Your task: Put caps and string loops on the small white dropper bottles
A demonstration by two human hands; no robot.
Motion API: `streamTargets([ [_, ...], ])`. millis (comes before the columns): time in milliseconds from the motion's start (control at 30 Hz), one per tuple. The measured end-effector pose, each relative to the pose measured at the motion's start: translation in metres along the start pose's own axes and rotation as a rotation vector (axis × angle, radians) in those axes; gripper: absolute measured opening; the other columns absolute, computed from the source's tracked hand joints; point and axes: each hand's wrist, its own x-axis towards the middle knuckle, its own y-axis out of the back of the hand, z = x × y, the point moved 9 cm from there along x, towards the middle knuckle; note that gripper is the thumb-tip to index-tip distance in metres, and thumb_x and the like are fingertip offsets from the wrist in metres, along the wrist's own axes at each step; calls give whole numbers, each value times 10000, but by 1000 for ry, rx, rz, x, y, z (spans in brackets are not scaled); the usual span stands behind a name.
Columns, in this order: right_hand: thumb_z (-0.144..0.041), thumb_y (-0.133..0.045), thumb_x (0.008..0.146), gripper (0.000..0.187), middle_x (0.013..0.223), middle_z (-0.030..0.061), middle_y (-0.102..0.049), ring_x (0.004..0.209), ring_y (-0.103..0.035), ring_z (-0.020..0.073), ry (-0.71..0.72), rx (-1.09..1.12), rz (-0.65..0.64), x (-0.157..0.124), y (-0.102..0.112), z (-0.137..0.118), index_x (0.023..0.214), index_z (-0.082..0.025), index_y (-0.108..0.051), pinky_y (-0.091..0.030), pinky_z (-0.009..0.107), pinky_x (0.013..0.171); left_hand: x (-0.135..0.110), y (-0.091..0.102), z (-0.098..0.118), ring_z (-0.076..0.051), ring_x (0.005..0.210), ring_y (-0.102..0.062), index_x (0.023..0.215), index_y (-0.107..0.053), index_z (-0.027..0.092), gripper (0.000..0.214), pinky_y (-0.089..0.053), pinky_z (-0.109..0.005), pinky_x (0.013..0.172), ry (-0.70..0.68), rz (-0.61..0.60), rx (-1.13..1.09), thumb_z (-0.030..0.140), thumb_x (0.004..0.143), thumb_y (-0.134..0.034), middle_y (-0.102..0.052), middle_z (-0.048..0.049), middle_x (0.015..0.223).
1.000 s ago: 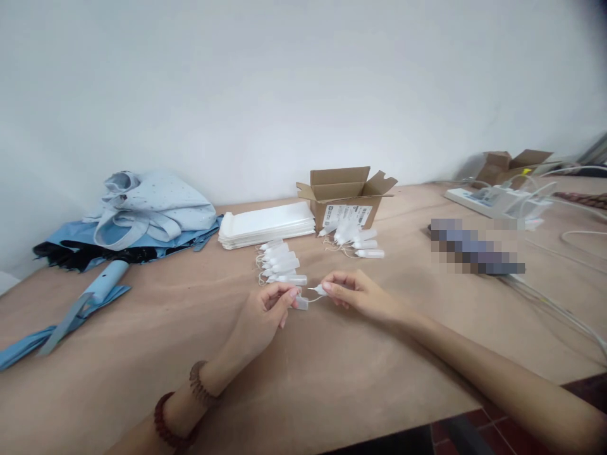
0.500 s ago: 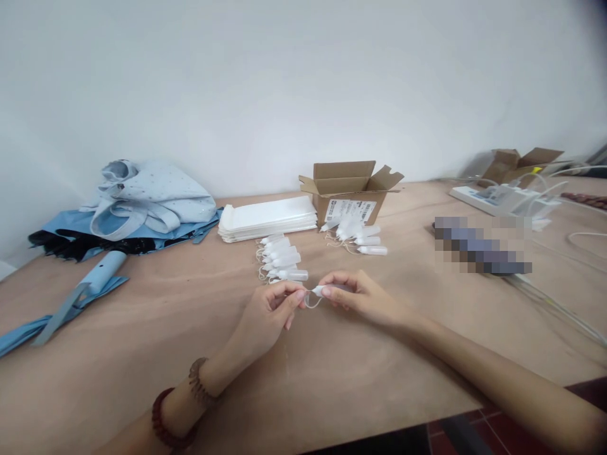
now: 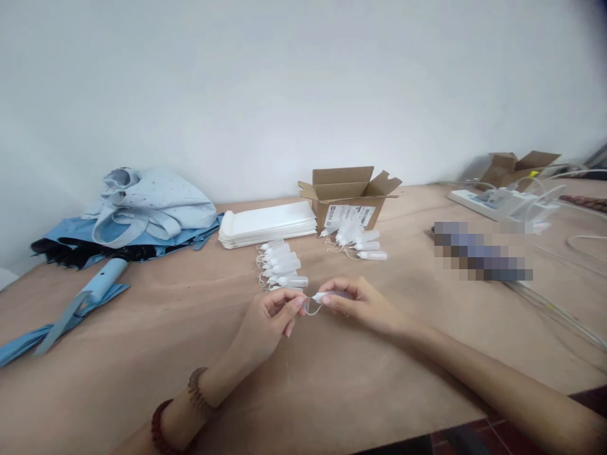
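My right hand [image 3: 353, 300] pinches a small white bottle [image 3: 318, 297] with a pointed tip, which faces left; the fingers hide much of its body. From the tip a thin cord [image 3: 312, 311] loops down and across to my left hand [image 3: 279, 311]. The left thumb and forefinger are pressed together on the cord's end. Just beyond my left hand lie several similar bottles [image 3: 284, 262] in a row, with cord loops at their left ends. A second group of such bottles [image 3: 367, 245] lies farther back, in front of a cardboard box.
An open cardboard box [image 3: 332, 212] stands by the wall, beside a stack of white envelopes [image 3: 268, 218]. A blue umbrella [image 3: 107, 278] and a pale cloth bag [image 3: 165, 199] lie left. On the right are a power strip [image 3: 484, 203], cables and a blurred-out object [image 3: 478, 249].
Both hands keep nearly the same pose on the bottle and cord. The whole scene sits slightly lower in the picture, as the camera has tilted a little.
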Motion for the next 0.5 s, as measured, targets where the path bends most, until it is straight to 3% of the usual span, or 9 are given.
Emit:
streamTargets([
  [500,-419,-573,843,274,633,-27,-531,565,-428,74,9,22,45,-1,1,4,841,-157,-651,-318,205,538,-1,-3,-7,-23,430,-422,878,-628,162,240,-292,-178,406,54,-35,-101,389,845,-556,-582,9,754],
])
